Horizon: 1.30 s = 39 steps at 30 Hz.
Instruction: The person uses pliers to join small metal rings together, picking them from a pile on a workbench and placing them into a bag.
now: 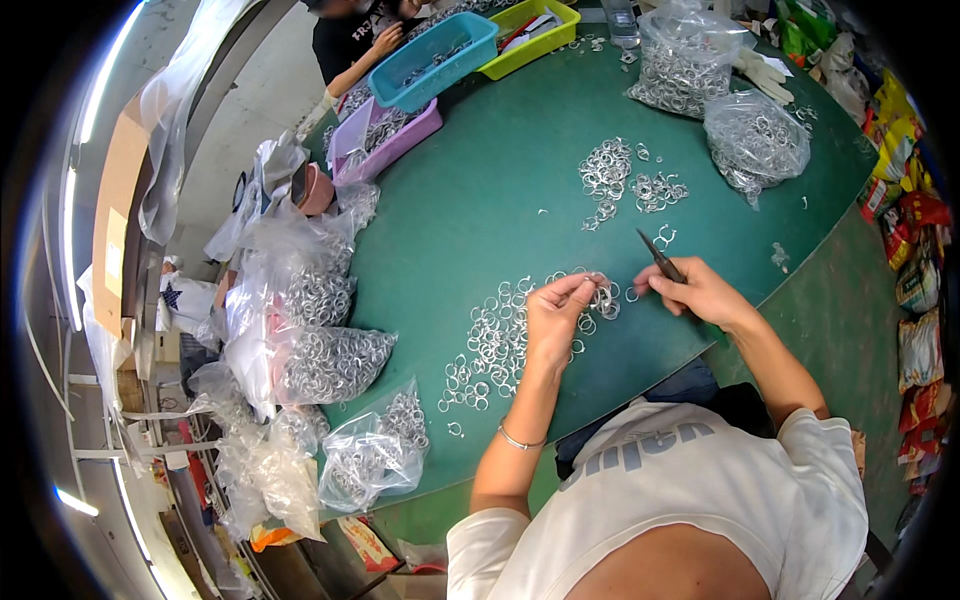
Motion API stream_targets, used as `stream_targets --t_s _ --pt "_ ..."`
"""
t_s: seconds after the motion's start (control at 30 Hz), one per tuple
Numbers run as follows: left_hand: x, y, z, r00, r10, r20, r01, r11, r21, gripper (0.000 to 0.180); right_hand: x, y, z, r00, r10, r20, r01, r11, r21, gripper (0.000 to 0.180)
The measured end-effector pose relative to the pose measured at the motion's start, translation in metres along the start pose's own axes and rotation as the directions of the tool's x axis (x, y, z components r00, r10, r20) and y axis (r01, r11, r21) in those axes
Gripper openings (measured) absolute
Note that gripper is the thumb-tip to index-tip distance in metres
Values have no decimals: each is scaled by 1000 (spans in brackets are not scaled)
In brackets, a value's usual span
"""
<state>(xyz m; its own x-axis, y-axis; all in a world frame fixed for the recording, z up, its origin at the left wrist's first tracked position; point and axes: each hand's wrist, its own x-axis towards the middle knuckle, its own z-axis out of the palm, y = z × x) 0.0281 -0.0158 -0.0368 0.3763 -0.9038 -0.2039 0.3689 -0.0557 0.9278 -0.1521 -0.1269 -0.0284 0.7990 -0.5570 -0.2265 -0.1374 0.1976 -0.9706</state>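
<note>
My left hand [562, 312] is closed in a pinch on small silver metal rings [606, 297] over the near part of the green table. My right hand [697, 292] is closed around a slim dark pointed tool [658, 252], its tip aimed up and away to the left. Just off the right fingertips is a single ring [632, 294]; whether they touch it I cannot tell. A loose spread of silver rings [495, 335] lies left of and beneath my left hand. Farther off are two smaller ring heaps [606, 168] [657, 191], with a few rings [664, 237] beyond the tool's tip.
Clear bags of rings line the table's left side [335, 365] and the far right [757, 143]. Blue [435, 62], yellow [530, 38] and purple [384, 142] baskets stand at the far left, near another person [350, 45]. Colourful packages [918, 285] lie along the right.
</note>
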Motion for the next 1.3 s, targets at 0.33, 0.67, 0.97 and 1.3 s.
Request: stream_targets --t_s 0.33,0.67,0.97,1.3 --pt "-16 21 29 836 512 198 -484 517 706 11 14 3 22 974 130 184 -204 858 472 21" --pt "-24 24 34 783 580 226 -473 319 821 9 10 -2 31 964 -198 -179 196 980 -32 8" --pt "-28 45 36 849 399 346 -406 74 911 4 8 -16 34 885 -457 -91 423 870 -255 7" --pt "-2 53 24 983 -23 182 -142 531 835 9 4 -26 29 877 -477 -57 405 799 -444 10"
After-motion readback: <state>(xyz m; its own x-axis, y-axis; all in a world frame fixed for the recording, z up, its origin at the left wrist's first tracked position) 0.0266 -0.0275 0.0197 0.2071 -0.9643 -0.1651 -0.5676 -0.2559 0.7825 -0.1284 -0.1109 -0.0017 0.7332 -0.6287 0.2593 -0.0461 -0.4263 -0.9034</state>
